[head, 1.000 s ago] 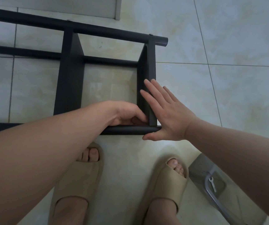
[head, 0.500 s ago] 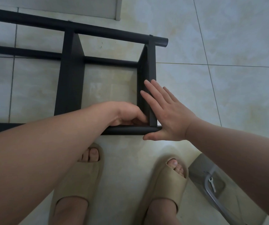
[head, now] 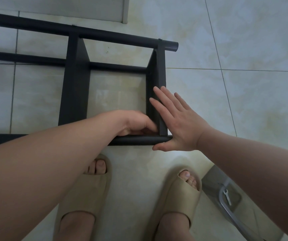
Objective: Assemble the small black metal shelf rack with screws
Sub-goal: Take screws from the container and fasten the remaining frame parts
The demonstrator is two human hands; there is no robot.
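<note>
The black rack (head: 74,94) lies flat on the tiled floor (head: 247,105), filling the upper left and centre of the frame. The right hand (head: 179,126) is spread flat, fingers straight, against the outer side of the right cross panel (head: 160,70). The left hand (head: 137,123) curls into the inner corner there (whether it pinches anything cannot be told). A small wrench (head: 226,197) lies at lower right.

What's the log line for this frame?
left hand: curled inside rack corner | right hand: flat against end plate | wrench: lying aside
</note>
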